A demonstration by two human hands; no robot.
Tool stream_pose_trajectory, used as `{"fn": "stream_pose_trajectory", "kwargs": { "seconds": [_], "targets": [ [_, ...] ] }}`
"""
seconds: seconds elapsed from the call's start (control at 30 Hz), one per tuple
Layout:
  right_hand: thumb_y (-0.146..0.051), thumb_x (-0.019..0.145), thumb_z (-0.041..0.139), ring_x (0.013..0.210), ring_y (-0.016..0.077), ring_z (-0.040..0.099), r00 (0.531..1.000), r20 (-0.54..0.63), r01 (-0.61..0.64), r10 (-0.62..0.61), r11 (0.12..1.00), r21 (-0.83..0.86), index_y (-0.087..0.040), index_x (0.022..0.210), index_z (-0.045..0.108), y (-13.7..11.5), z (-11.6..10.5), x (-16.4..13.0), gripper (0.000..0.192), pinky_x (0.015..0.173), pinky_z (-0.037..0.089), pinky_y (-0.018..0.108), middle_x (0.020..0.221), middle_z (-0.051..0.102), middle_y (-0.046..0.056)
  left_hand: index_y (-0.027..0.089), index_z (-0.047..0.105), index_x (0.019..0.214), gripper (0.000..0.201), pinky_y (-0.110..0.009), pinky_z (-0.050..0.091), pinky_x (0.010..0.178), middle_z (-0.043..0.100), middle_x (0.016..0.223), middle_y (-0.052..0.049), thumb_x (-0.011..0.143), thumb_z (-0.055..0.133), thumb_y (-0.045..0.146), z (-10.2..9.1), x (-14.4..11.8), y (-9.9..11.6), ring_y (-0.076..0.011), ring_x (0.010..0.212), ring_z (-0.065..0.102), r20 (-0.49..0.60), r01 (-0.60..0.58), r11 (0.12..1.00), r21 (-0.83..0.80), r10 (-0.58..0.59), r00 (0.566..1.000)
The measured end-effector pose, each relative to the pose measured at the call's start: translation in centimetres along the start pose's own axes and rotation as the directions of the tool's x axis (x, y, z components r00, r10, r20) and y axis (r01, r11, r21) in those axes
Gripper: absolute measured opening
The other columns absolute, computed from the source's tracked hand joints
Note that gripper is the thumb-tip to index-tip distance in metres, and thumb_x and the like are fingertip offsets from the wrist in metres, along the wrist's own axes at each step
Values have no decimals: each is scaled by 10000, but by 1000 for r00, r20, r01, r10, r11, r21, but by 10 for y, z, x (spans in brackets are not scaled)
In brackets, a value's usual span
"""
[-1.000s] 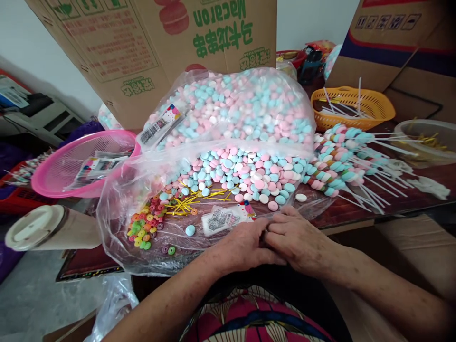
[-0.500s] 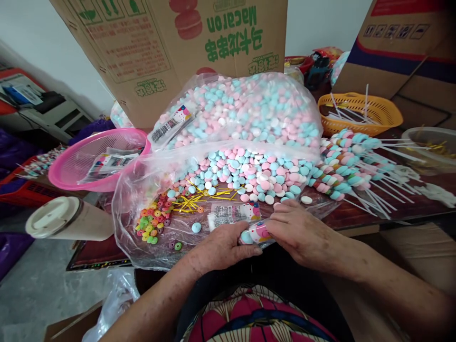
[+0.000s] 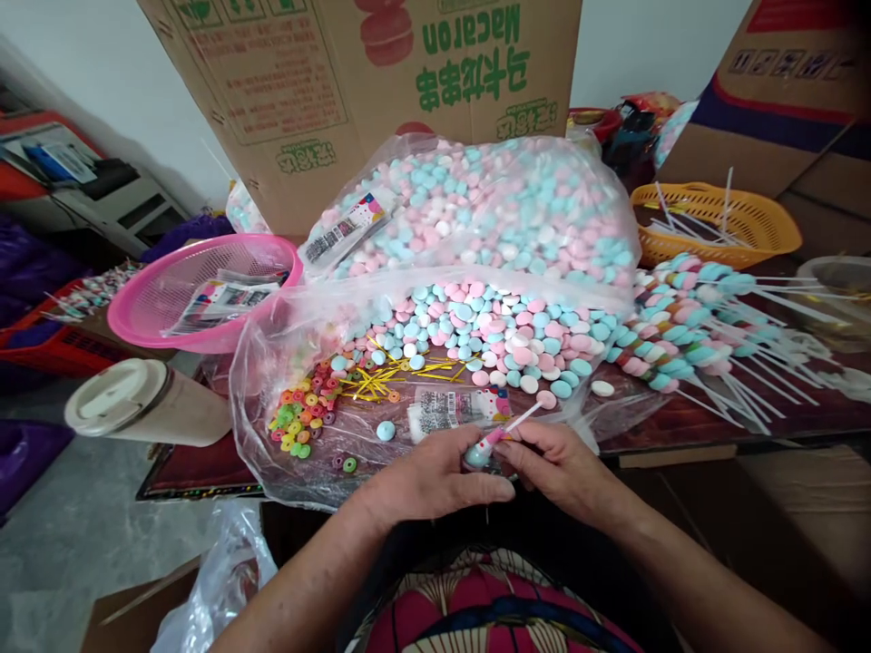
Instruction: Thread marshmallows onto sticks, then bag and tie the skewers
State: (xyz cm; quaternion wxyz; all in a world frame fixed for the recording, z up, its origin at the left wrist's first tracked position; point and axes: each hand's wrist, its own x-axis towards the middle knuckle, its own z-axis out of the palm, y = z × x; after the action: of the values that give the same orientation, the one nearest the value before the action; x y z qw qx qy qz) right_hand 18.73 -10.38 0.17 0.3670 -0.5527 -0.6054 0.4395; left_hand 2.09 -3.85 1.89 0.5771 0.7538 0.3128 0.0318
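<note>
Between my hands is a wrapped candy skewer, its white stick pointing up and to the right. My left hand is closed around the candy end. The fingers of my right hand pinch the printed wrapper where it gathers round the stick. Just beyond lie flat printed wrappers. Gold twist ties are scattered past them, next to a pile of small ring candies. Pink, blue and white button-shaped candies spill from a large clear bag.
On the left are a pink basket holding wrappers and a lidded cup. Wrapped candy skewers are heaped at right, before an orange basket of sticks. A cardboard box stands behind.
My right hand has drawn in its fingers from over the wrapper to a pinch at its gathered neck. The white stick now shows above my hands. The whole view has shifted slightly.
</note>
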Motion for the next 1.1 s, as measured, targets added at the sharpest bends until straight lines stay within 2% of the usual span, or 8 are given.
{"fn": "stream_pose_trajectory", "kwargs": {
  "seconds": [0.23,0.33,0.43,0.6,0.73,0.87,1.0,1.1],
  "targets": [
    [-357,855,462,385,82,446,982,-97,-147,161,979,142,-188,688,515,-8,-3,5,244,361,344,199,535,543,-33,205,576,830,311,-201,349,419,544,611,18,843,450,489,2,-7,-3,-92,420,449,-74,38,975,-221,-56,996],
    [-281,884,429,558,137,581,916,-388,51,-96,991,-126,-180,804,567,-13,-9,5,189,522,476,259,643,626,20,200,565,766,312,-208,354,427,538,573,19,837,443,478,4,-4,1,-108,437,462,-178,97,977,-192,-132,975],
    [-169,881,406,1045,244,554,794,-61,387,-605,581,-716,-155,1081,578,-13,-12,3,264,909,411,451,1057,650,116,198,530,691,334,-210,310,354,499,493,23,842,413,472,2,-3,5,-110,352,423,-93,211,940,-268,-243,965],
    [-86,869,346,960,259,529,667,453,609,-592,83,-789,-89,1046,602,0,-10,1,311,1001,234,574,894,659,110,209,520,680,311,-223,297,312,516,485,21,846,413,450,-1,-6,4,-107,273,394,169,275,920,-279,-234,957],
    [-92,820,355,697,202,511,773,434,608,-462,344,-716,-152,747,597,3,-6,-5,260,870,375,515,659,587,62,186,552,739,244,-253,419,455,601,628,-14,844,479,393,-5,-9,4,-150,479,543,163,-42,965,258,-1,987],
    [-210,817,299,541,155,476,947,318,37,50,965,-260,-199,600,443,-6,6,-10,260,564,441,330,556,509,25,149,574,845,97,-305,462,621,644,802,-56,830,531,235,-8,-18,9,-194,696,588,163,-316,522,792,319,934],
    [-292,765,295,354,120,388,765,565,-510,309,826,240,-225,526,346,-18,9,7,253,439,382,271,367,303,-59,126,578,977,184,-312,446,599,636,810,-62,873,435,179,-8,-31,-4,-180,673,560,65,-325,331,886,605,793],
    [-351,848,327,574,152,553,895,379,-251,236,968,-10,-181,657,523,-21,-5,43,322,586,428,282,599,577,25,143,605,858,196,-276,444,586,615,721,-53,875,411,170,-6,-37,-23,-154,641,550,-283,-208,611,764,607,742]
  ]
}}
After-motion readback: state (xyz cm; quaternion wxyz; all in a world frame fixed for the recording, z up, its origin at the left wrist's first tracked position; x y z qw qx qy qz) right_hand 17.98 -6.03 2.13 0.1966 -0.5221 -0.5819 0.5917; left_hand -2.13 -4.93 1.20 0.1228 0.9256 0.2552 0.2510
